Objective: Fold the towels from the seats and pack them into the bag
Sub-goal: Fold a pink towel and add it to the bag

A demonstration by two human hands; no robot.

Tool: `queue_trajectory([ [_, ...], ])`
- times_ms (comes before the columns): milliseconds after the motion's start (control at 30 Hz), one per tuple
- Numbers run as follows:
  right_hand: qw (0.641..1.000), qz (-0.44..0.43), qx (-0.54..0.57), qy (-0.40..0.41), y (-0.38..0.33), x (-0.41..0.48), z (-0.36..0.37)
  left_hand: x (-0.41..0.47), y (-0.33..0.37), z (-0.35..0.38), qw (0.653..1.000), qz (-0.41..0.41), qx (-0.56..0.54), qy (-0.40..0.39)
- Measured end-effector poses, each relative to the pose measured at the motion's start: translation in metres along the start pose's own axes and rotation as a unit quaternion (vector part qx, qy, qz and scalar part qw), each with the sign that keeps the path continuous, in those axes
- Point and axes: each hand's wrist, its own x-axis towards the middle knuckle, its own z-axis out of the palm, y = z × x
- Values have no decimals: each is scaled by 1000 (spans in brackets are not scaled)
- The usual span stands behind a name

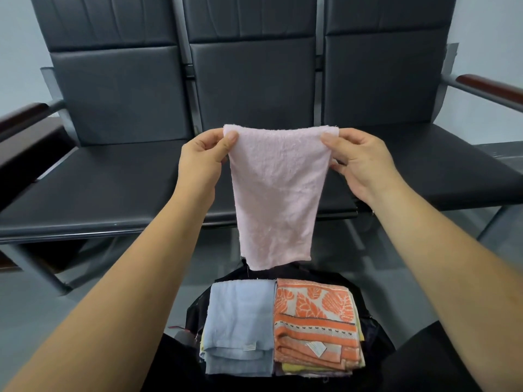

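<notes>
A pale pink towel (pixel 276 193) hangs in the air in front of the seats, held by its two top corners. My left hand (pixel 202 159) pinches the left corner and my right hand (pixel 365 162) pinches the right corner. Below it lies an open black bag (pixel 373 329) at my knees. Inside the bag a folded light blue towel (pixel 237 321) lies on the left and a folded orange leaf-patterned towel (pixel 314 321) on the right, over other folded cloths whose edges show beneath.
A row of three black padded seats (pixel 113 179) stands in front of me, with dark wooden armrests (pixel 492 86) at both ends and metal legs on a grey floor (pixel 56 312).
</notes>
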Motion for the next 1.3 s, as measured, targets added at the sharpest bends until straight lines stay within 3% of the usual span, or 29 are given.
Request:
queue_trajectory([
  [200, 999, -37, -17, 10, 0, -5, 5, -2, -3, 1, 999, 10, 51, 5],
  [367, 982, -11, -15, -186, -2, -8, 12, -5, 0, 4, 998, 5, 43, 40],
  [433, 984, 7, -31, -177, 4, -6, 17, -6, 4, 5, 999, -25, 25, -22],
  [567, 999, 31, -10, -44, 10, -2, 18, -2, -6, 1, 972, -51, -9, -231],
  [633, 999, 37, -30, -21, 14, 2, 12, -1, -11, 3, 971, -38, 96, -214],
  [700, 994, 26, -89, -51, 18, 6, 7, -1, -16, 6, 970, -26, 192, -148],
  [800, 972, 37, -201, -117, 20, 5, 6, 3, -22, 6, 973, -61, 184, -124],
  [900, 957, 77, -199, -196, 23, 9, 3, 5, -29, 6, 968, -66, 172, -168],
  [1000, 923, 120, -230, -284, 25, 13, -1, 8, -33, 7, 968, -75, 172, -164],
  [1067, 904, 86, -316, -276, 26, 15, -2, 11, -34, 8, 968, -91, 190, -139],
  [1133, 906, 54, -345, -239, 29, 19, 0, 15, -36, 8, 973, -118, 160, -119],
  [1233, 944, 61, -244, -214, 34, 24, 2, 20, -40, 5, 976, -139, 60, -157],
  [1300, 965, 96, -143, -199, 38, 27, 3, 24, -43, 2, 967, -119, 66, -216],
])
